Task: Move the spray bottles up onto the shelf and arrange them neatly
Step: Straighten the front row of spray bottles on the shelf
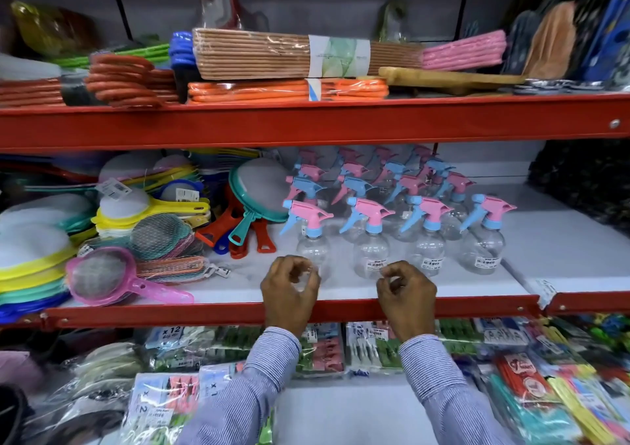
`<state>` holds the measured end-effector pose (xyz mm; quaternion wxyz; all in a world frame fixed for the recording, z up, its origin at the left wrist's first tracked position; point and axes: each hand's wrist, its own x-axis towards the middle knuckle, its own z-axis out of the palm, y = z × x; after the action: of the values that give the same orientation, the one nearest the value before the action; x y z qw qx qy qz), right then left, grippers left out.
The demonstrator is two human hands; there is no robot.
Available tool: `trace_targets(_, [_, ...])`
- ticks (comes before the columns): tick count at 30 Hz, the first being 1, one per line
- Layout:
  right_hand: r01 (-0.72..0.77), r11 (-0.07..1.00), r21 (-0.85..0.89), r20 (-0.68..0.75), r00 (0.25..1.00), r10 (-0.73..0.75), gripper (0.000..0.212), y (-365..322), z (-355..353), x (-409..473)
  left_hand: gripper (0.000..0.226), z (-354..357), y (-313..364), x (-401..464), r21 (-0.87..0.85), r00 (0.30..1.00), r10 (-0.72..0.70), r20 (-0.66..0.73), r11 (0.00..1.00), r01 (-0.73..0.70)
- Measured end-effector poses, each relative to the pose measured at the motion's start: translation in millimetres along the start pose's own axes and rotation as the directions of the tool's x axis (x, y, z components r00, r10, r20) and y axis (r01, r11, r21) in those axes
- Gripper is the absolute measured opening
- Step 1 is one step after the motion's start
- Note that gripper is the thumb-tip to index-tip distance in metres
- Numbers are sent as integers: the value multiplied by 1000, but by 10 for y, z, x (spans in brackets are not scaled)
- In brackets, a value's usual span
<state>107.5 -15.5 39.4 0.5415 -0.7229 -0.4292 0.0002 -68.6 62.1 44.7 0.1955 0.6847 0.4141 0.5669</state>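
Observation:
Several clear spray bottles with pink and blue trigger heads stand in rows on the white middle shelf (531, 240). The front row includes a leftmost bottle (312, 236), a second bottle (371, 247) and a rightmost bottle (482, 243). My left hand (289, 291) hovers at the shelf's front edge just before the leftmost bottle, fingers curled loosely and holding nothing. My right hand (407, 296) hangs beside it, below the second and third bottles, fingers also curled and empty.
Plastic sieves and strainers (102, 274) crowd the shelf's left part. The red shelf lip (477, 305) runs under my hands. Stacked mats (283, 56) fill the upper shelf. Packets of clothes pegs (371, 345) lie on the shelf below.

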Motion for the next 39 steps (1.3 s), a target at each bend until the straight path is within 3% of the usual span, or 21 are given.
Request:
trace_targets(2, [-8,999,-49,31,999,9,19,128,-67,133,12,197,153,-85,-20,993,44,112,999,-42])
trace_targets(5, [-30,993,-116,190,980,52,41,227,-65,336,43,517,343,-82,13,957,-22,288,1000,19])
trace_targets(8, [34,991,-126,308,951,6,45,282,-45,429,49,739,450,-39,75,940,-97,328,994,76])
trace_targets(13, [92,992,-86,372,927,-53,43,345,-59,503,57,903,373,26,146,919,-186,349,979,143])
trace_targets(17, [102,994,-29,377,922,-83,38,368,-57,518,36,916,396,34,78,933,-153,327,988,134])
trace_targets(26, [104,995,8,368,924,-99,29,409,-58,512,36,930,338,2,68,937,-165,306,986,152])
trace_targets(30, [65,998,20,329,942,-68,35,358,-166,482,40,924,327,-36,131,951,-150,272,984,118])
trace_targets(33, [40,999,34,185,982,-46,28,418,-433,409,48,904,357,-135,100,979,-160,130,984,148])
trace_targets(36, [-1,999,52,42,999,-1,18,594,-761,394,27,922,488,-272,16,994,-38,-107,999,39])
trace_targets(39, [-19,1000,-9,40,999,19,21,788,-924,546,20,1097,714,-400,-27,989,95,-109,995,-99])
